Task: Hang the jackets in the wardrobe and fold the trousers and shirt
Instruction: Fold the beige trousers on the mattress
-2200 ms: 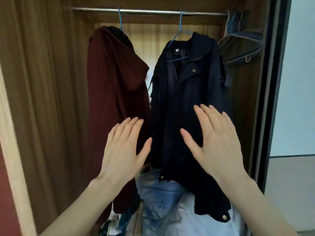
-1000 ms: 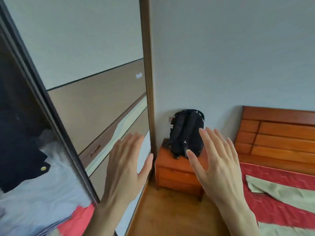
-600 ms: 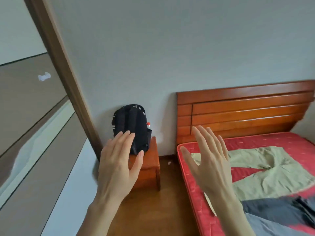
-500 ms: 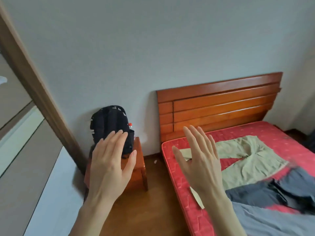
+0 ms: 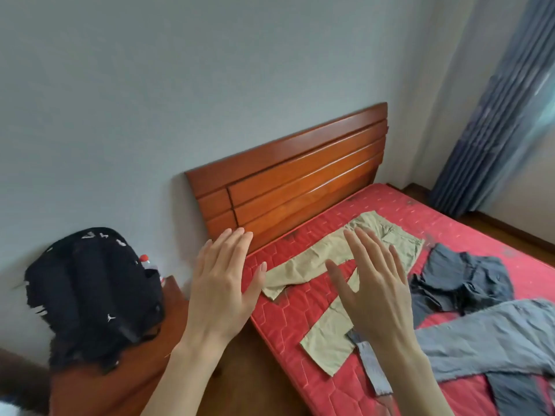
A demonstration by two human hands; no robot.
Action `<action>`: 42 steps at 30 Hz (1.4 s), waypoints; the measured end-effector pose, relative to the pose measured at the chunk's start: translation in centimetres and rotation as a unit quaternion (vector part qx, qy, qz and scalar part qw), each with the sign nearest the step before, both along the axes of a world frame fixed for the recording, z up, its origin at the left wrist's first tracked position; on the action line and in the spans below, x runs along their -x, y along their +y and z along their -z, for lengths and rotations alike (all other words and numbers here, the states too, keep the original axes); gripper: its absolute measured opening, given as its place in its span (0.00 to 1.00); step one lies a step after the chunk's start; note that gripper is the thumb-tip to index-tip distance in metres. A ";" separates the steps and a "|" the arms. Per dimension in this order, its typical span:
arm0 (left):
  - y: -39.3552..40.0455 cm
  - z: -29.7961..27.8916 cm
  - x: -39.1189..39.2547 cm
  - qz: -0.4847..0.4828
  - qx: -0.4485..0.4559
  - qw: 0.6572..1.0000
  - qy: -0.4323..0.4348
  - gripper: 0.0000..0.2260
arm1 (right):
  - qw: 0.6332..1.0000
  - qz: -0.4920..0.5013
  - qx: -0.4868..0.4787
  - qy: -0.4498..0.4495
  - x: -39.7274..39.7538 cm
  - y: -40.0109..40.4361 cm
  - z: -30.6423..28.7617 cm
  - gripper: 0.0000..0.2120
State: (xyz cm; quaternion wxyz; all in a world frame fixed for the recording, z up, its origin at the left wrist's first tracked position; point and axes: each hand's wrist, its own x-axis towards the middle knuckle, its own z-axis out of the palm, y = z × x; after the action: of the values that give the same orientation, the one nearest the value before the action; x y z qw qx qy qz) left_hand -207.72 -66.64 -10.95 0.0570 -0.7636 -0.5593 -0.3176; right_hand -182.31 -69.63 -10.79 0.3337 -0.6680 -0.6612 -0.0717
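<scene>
Both hands, left (image 5: 222,292) and right (image 5: 375,292), hover flat-fingered, holding nothing. Beyond them, khaki trousers (image 5: 327,259) lie spread on the red mattress (image 5: 450,217): light, limp cloth, best pinched at the waistband. Farther right lies a dark crumpled garment (image 5: 462,274), possibly the shirt. The backpack (image 5: 93,289) looks closed.

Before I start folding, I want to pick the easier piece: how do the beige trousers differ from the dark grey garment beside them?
The beige trousers lie spread flat with both legs splayed apart; the dark grey garment sits crumpled in a heap. The beige trousers are pale, the dark grey garment much darker. Both lie unfolded on the red mattress, untouched by either hand.
</scene>
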 end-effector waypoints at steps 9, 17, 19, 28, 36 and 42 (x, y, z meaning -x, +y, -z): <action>14.4 0.9 0.9 0.105 0.023 0.994 0.011 0.27 | 0.994 0.107 -0.003 -0.024 1.6 8.1 -0.2 0.29; 21.8 2.2 -4.6 0.211 0.047 0.976 0.017 0.26 | 0.980 0.198 0.010 -0.015 -1.1 11.9 0.8 0.29; 23.8 2.6 -6.3 0.228 0.048 0.972 0.021 0.26 | 0.977 0.211 0.013 -0.014 -2.1 13.3 1.3 0.29; 32.9 3.0 -15.4 0.275 0.046 0.959 0.038 0.27 | 0.965 0.261 0.022 0.028 -9.7 20.3 2.5 0.31; 39.8 4.3 -23.2 0.302 0.040 0.951 0.053 0.25 | 0.959 0.275 0.038 0.056 -16.1 26.4 4.4 0.30; 45.3 5.4 -27.5 0.318 0.052 0.944 0.072 0.28 | 0.954 0.286 0.057 0.062 -19.1 31.0 5.3 0.31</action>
State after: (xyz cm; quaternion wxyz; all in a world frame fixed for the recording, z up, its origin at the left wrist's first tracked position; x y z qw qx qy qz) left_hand -180.26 -21.38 -16.30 -0.0471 -0.9243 -0.2976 -0.2341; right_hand -163.22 -38.68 -16.11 0.3006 -0.8506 -0.4231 -0.0846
